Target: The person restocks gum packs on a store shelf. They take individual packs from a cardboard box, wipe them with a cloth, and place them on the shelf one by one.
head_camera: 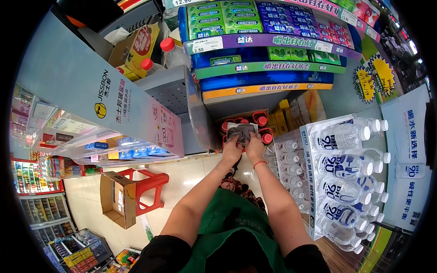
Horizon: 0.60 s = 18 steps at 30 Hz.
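My left hand (232,149) and my right hand (255,147) are side by side before me, both gripping a crumpled grey cloth (242,132). A pale, squarish object (253,127) shows at the cloth's far edge; most of it is covered, so I cannot tell what it is. Around and below my hands stand several red-capped bottles (266,138) in a carton, partly hidden by the cloth and my fingers. A red cord (260,163) circles my right wrist.
Above my hands rises a chewing gum rack (273,65). White-capped water bottles (341,167) fill a display to the right. A grey-white shelf unit (102,85) stands left. On the floor are a red plastic stool (150,187) and an open cardboard box (117,199).
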Tool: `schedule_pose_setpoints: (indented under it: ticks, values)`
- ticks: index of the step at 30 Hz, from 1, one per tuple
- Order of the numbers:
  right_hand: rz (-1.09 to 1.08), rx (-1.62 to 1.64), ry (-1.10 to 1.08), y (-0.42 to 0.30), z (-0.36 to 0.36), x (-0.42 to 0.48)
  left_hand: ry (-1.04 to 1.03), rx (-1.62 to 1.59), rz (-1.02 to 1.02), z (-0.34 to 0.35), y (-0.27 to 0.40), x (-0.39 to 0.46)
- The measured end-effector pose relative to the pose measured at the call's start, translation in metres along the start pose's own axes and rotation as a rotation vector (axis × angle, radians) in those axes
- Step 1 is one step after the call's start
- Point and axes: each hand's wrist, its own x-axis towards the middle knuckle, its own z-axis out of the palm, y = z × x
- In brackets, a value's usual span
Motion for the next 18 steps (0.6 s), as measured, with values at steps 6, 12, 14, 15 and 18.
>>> schedule_pose_setpoints:
  ticks: [6, 12, 14, 15, 18]
  values:
    - [-0.081, 0.183, 0.162, 0.000, 0.000, 0.007, 0.032, 0.057, -0.013, -0.002, 0.010, 0.000]
    - [-0.002, 0.878, 0.012, -0.009, -0.025, 0.012, 0.135, -0.183, 0.060, -0.001, 0.025, 0.004]
    - [0.029, 1.035, 0.008, -0.014, -0.037, 0.012, 0.083, -0.385, -0.010, -0.011, 0.045, 0.004]
    - [0.008, 1.032, 0.054, -0.026, -0.053, 0.008, 0.108, -0.426, 0.017, -0.017, 0.054, 0.002]
    - [0.023, 0.777, 0.274, -0.040, -0.081, 0.003, 0.257, -0.547, 0.155, -0.034, 0.084, -0.003]
